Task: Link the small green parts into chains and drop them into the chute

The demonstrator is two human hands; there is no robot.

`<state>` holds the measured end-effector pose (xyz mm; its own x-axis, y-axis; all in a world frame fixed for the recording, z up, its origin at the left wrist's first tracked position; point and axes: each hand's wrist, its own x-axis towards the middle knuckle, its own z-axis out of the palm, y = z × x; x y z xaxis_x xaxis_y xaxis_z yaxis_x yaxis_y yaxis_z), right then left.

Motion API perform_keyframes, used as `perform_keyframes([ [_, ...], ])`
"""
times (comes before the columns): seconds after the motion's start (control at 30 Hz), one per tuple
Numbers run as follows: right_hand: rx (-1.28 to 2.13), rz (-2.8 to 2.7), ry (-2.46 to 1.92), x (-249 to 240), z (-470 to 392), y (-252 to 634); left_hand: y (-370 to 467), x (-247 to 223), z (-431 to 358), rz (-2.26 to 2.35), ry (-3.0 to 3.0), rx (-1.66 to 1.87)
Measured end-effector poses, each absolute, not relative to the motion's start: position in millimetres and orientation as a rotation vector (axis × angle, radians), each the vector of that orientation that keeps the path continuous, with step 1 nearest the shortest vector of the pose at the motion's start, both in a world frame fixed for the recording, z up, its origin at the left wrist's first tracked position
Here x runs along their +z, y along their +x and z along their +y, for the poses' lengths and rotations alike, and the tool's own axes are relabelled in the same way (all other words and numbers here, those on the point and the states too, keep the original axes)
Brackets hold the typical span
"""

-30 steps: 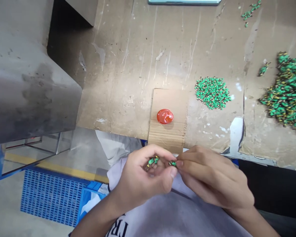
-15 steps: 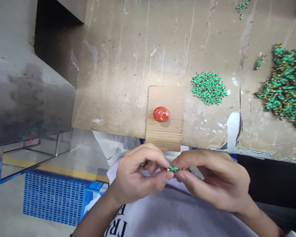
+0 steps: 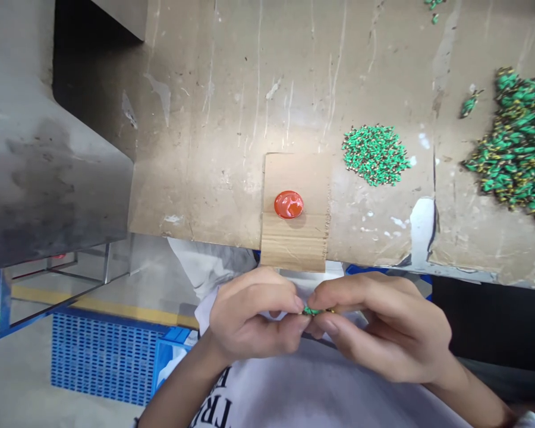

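Observation:
A small green piece with yellow and dark ends [image 3: 311, 311] is pinched between my two hands, just off the table's front edge. Thumb and forefinger of my left hand [image 3: 257, 315] close on its left end. My right hand [image 3: 383, 324] grips the other end the same way, so the fingertips nearly meet and cover most of the piece. Beyond the hands, a round red dish [image 3: 288, 204] with a glossy surface sits on a cardboard piece [image 3: 294, 246]. What exactly the green piece is cannot be made out.
Small green pieces form a pile [image 3: 376, 154] right of the cardboard, and a larger green and yellow heap [image 3: 524, 142] lies farther right. One loose piece [image 3: 469, 104] lies between them. A metal housing [image 3: 57, 148] stands left; a blue crate [image 3: 102, 356] is on the floor.
My fingers have drawn closer round the green piece, and less of it shows. My left hand's other fingers have curled in. The view has shifted slightly.

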<state>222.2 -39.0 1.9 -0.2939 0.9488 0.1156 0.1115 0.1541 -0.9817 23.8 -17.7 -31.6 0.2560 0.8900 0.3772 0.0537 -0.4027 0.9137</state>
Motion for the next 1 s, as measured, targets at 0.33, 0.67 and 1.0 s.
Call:
perform_keyframes([
  [0.33, 1.314, -1.345, -0.956, -18, -43, 207, 27, -19, -5, 0.871, 1.585, 1.127],
  [0.67, 0.949, -1.448, -0.975, -15, -23, 215, 42, -17, 1, 0.896, 1.366, 1.106],
  [1.0, -0.242, -1.458, -1.908, -23, 4, 357, 17, -13, -5, 1.037, 0.462, 0.784],
])
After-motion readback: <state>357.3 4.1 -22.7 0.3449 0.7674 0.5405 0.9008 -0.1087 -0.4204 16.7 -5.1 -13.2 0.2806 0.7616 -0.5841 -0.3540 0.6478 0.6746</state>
